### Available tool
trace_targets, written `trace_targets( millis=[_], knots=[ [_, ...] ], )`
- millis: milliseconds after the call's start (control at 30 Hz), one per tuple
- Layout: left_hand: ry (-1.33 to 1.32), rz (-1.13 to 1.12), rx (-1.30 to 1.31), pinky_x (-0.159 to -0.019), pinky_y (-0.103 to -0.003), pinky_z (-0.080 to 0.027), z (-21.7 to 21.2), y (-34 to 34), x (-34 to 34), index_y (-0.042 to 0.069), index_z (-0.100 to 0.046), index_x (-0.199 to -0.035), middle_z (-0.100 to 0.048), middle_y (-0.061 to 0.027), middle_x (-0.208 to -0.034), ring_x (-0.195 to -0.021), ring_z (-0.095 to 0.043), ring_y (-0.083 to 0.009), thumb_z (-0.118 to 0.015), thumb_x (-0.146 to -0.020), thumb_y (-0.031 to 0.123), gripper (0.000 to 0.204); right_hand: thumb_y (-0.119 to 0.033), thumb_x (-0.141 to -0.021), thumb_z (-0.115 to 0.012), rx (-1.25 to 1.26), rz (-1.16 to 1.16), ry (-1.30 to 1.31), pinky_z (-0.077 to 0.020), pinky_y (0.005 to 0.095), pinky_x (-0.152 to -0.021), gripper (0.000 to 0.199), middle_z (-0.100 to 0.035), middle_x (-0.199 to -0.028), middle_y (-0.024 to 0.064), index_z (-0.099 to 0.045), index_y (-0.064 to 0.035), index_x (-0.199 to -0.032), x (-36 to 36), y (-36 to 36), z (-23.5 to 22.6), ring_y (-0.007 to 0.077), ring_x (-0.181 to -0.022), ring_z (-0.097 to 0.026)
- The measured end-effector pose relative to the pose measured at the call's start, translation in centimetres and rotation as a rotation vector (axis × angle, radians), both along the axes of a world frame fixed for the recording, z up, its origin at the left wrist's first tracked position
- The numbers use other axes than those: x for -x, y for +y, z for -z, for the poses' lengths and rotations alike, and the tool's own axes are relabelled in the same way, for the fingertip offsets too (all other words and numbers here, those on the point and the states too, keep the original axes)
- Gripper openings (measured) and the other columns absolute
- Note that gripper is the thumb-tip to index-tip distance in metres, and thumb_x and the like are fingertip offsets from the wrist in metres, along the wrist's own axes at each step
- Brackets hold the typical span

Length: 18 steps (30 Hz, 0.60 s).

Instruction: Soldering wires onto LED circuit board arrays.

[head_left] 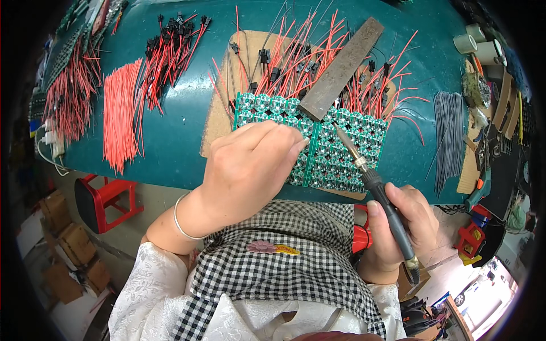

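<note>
My right hand point(414, 219) is wrapped round the dark handle of a soldering iron point(375, 184). Its metal tip points up and left, at the upper rows of a green circuit board panel point(344, 165) made of many small round boards. Over the panel's left half is my left hand point(247, 162), thumb and fingers pinched together; whatever is in the pinch is hidden or too small to name. A heavy flat metal bar point(342, 68) lies slanted across the panel's far edge, on top of red and black wires point(278, 71) with black connectors.
A brown board point(213, 133) lies beneath the panel on the green table point(182, 122). Bundled red wires point(122, 116) and connector leads point(176, 48) lie left, with wired boards point(71, 96) beyond. Dark wires point(449, 139) and solder spools point(488, 52) sit right. A red stool point(114, 199) stands below.
</note>
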<state>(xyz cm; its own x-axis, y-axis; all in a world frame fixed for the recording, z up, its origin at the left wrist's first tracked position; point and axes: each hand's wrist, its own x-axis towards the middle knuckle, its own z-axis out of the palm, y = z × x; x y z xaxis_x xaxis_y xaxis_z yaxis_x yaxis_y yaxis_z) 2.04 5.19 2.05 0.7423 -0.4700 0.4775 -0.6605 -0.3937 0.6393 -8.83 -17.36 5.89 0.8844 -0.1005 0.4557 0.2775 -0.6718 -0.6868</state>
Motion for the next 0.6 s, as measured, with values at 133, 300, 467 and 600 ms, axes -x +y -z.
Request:
trace_targets(
  millis=[133,300,467,600],
  knots=[
    [-0.003,-0.007,-0.029,-0.057,-0.035,-0.05,0.0,-0.6,-0.2,0.002,-0.068,-0.092,-0.068,-0.0083,-0.077,-0.063,-0.064,-0.0241,-0.081,-0.082,-0.003,0.017,0.004,-0.071,-0.088,0.01,0.003,0.04,-0.047,0.0308,-0.05,0.033,-0.066,-0.067,0.01,-0.074,0.0045,-0.101,-0.4,0.4,0.2,0.0201,-0.054,-0.061],
    [-0.063,0.002,-0.108,-0.066,-0.041,-0.055,0.4,-0.5,-0.4,0.002,-0.065,-0.097,-0.069,-0.0112,-0.083,-0.074,-0.068,-0.0308,-0.079,-0.083,-0.001,0.021,0.003,-0.072,-0.089,0.013,-0.008,0.056,-0.0481,0.0321,-0.05,0.034,-0.067,-0.069,0.0107,-0.074,0.0035,-0.102,-0.8,0.5,0.5,0.021,-0.055,-0.062],
    [-0.053,0.012,-0.078,-0.065,-0.041,-0.055,0.8,-0.7,-0.5,0.002,-0.065,-0.097,-0.069,-0.0111,-0.083,-0.073,-0.068,-0.0308,-0.079,-0.083,-0.001,0.02,0.004,-0.073,-0.087,0.021,-0.018,0.05,-0.0444,0.0293,-0.052,0.032,-0.064,-0.069,0.0093,-0.074,0.0051,-0.102,-1.0,1.1,0.6,0.0178,-0.055,-0.059],
    [-0.045,0.011,-0.075,-0.065,-0.041,-0.055,0.9,-0.6,-0.4,0.002,-0.066,-0.097,-0.067,-0.0106,-0.082,-0.073,-0.067,-0.0305,-0.078,-0.083,0.0,0.019,0.005,-0.073,-0.086,0.09,-0.035,0.017,-0.0448,0.0299,-0.051,0.03,-0.064,-0.068,0.0101,-0.074,0.0056,-0.101,-1.0,1.7,0.9,0.0184,-0.054,-0.059]
  ],
)
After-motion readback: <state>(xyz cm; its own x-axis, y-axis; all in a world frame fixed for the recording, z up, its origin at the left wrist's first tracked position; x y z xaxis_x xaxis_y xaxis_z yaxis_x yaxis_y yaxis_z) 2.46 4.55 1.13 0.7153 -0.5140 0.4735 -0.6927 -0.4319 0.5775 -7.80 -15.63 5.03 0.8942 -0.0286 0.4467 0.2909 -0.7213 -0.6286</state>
